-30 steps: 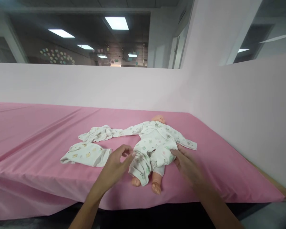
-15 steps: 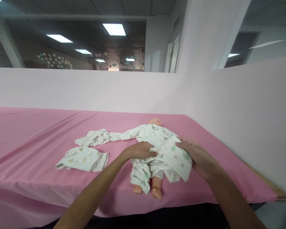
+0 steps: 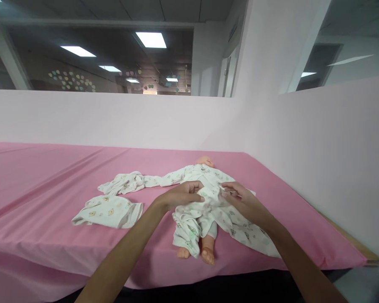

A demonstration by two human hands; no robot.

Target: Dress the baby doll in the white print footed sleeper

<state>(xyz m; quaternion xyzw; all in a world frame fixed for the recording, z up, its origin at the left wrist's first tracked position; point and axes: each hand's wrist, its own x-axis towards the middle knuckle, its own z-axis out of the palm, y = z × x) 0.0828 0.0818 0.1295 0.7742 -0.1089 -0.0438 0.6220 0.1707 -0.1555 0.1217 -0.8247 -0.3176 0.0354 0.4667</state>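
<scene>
A baby doll (image 3: 207, 251) lies on its back, head away from me and bare feet toward me. It wears a white printed baby shirt (image 3: 213, 198), one side of which spreads out to the right under my forearm. My left hand (image 3: 185, 194) is closed on the shirt front at the doll's belly, thumb along the cloth. Facing it, my right hand (image 3: 243, 203) pinches the shirt's front with bent fingers. Printed baby pants (image 3: 186, 229) are bunched around one leg. The doll's arms are hidden in or under the cloth.
A folded white garment with yellow prints (image 3: 109, 211) lies to the left, beside a crumpled printed garment (image 3: 126, 182) near the doll's sleeve. A pink sheet (image 3: 66, 176) covers the table. White walls (image 3: 113, 120) with windows rise behind and at the right.
The shirt flap lifted by my right hand has come down, and cloth now spreads to the right. My right hand has moved left, closer to my left hand over the belly.
</scene>
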